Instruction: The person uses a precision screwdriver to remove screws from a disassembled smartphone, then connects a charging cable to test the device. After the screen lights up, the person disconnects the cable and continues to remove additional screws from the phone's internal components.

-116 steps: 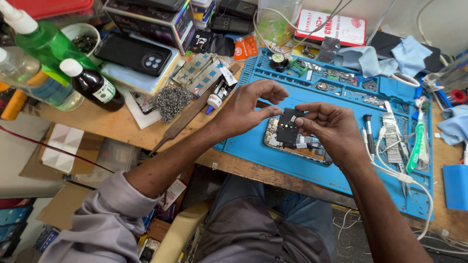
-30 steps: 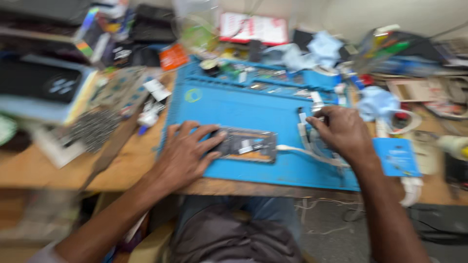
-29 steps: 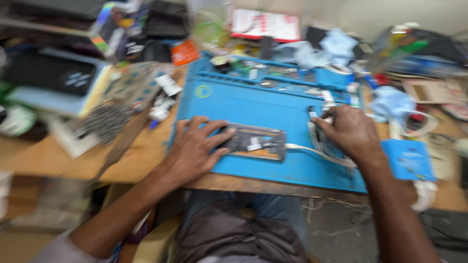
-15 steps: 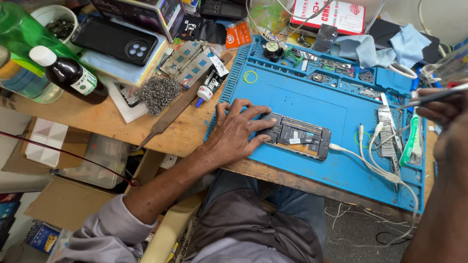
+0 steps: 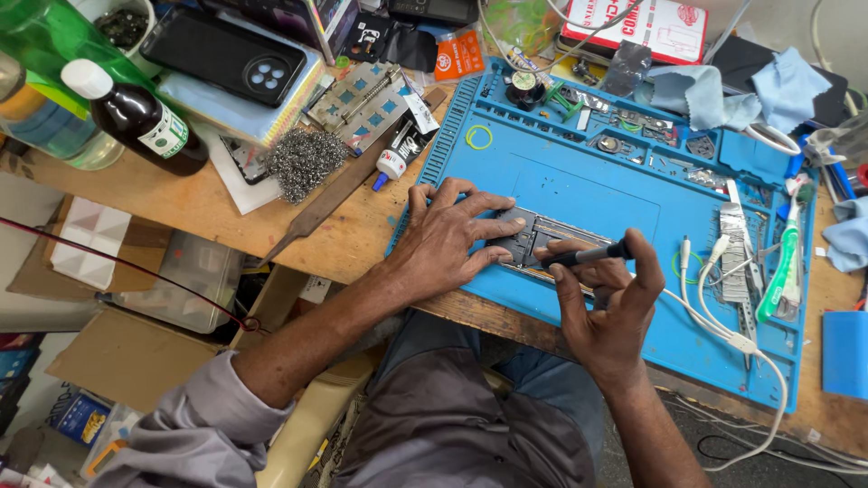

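You are working over the wooden worktop [image 5: 325, 239], and the blue repair mat [image 5: 579, 181] on it is your landmark. Near the mat's front edge, at its middle, the opened phone [image 5: 533, 239] is lying flat. Your left hand [image 5: 448, 239] is pressing down on the phone's left end, fingers spread and flat, gripping nothing. Your right hand [image 5: 610, 307] is hovering over the mat's front edge, its grip closed around a slim black screwdriver [image 5: 588, 256] whose tip is pointing at the phone's inside. I'd judge you do best by keeping the left palm heavy so the phone is not sliding, holding the driver steep on the screw. Off the mat's left edge a glue tube [image 5: 395, 158] is lying.
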The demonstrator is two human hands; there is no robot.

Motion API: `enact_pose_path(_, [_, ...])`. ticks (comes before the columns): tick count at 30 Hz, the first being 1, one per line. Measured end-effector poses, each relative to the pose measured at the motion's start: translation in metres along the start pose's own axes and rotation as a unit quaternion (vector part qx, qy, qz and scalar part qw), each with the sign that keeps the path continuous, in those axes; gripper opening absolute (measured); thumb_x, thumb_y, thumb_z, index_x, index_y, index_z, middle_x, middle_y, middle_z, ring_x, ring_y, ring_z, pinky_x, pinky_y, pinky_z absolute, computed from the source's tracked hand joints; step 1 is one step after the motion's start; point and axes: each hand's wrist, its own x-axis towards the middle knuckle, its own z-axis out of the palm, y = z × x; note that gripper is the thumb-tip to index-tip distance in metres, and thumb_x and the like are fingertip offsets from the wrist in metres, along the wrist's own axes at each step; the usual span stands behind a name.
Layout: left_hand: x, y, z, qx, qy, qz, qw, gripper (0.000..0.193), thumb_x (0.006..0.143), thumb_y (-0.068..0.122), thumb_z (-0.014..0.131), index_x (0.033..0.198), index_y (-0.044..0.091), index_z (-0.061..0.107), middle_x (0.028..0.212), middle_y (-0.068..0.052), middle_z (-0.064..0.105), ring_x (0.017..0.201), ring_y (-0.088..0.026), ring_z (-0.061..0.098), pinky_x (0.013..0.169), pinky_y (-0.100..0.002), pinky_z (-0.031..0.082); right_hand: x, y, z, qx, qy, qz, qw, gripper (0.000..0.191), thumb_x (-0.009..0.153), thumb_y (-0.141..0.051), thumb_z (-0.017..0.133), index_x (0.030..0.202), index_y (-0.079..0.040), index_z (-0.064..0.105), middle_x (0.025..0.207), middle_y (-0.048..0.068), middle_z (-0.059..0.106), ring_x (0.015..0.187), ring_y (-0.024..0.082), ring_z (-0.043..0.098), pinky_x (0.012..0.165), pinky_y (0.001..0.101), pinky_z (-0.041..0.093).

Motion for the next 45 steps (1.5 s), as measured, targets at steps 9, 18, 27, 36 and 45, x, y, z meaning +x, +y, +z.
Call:
enact_pose_path(9, [-0.001, -0.001, 0.002, -0.003, 0.009, 0.006, 1.000, 0.039, 0.086, 0.043, 0.075, 0.122, 0.031, 0.077, 0.140, 0.008, 0.062, 0.123, -0.021, 0.046, 0.098, -0.049, 0.026, -0.007, 0.011, 0.003, -0.014, -0.016, -0.031, 0.999, 0.075, 0.103, 0.010, 0.060, 0.154, -0.017, 0.012, 0.119, 0.025, 0.068, 0.111, 0.032, 0.075, 0.093, 0.0403, 0.068])
enact_pose_path(18, [-0.003, -0.003, 0.003, -0.001, 0.021, 0.018, 1.000, 0.038, 0.087, 0.041, 0.076, 0.123, 0.030, 0.077, 0.139, 0.008, 0.063, 0.123, -0.020, 0.046, 0.098, -0.047, 0.027, -0.007, 0.012, 0.004, -0.022, -0.019, -0.028, 0.999, 0.074, 0.103, 0.009, 0.060, 0.154, -0.017, 0.013, 0.119, 0.024, 0.068, 0.112, 0.031, 0.075, 0.095, 0.0394, 0.068])
enact_pose_path(27, [-0.002, -0.002, 0.001, 0.002, 0.014, 0.016, 1.000, 0.039, 0.087, 0.041, 0.075, 0.124, 0.030, 0.076, 0.140, 0.008, 0.062, 0.123, -0.020, 0.046, 0.098, -0.047, 0.027, -0.005, 0.014, 0.004, -0.039, -0.022, -0.055, 0.997, 0.071, 0.103, 0.006, 0.065, 0.152, -0.013, 0.018, 0.118, 0.022, 0.068, 0.111, 0.028, 0.076, 0.091, 0.0369, 0.063])
enact_pose_path(36, [-0.001, -0.001, 0.001, -0.001, 0.000, 0.005, 1.000, 0.039, 0.086, 0.042, 0.075, 0.124, 0.030, 0.076, 0.140, 0.008, 0.062, 0.123, -0.021, 0.046, 0.097, -0.049, 0.027, 0.023, 0.002, -0.017, -0.036, -0.038, 0.008, 0.999, 0.043, 0.095, -0.001, 0.078, 0.133, -0.006, 0.058, 0.106, 0.013, 0.075, 0.098, 0.020, 0.074, 0.082, 0.0322, 0.060])
enact_pose_path(45, [0.001, -0.003, 0.000, -0.003, 0.000, 0.010, 1.000, 0.039, 0.087, 0.042, 0.074, 0.123, 0.029, 0.076, 0.140, 0.006, 0.062, 0.122, -0.023, 0.048, 0.099, -0.050, 0.027, 0.055, -0.028, -0.017, -0.070, -0.090, 0.010, 0.993, 0.037, 0.085, -0.003, 0.076, 0.122, -0.002, 0.068, 0.099, 0.014, 0.074, 0.089, 0.018, 0.072, 0.076, 0.0320, 0.059])
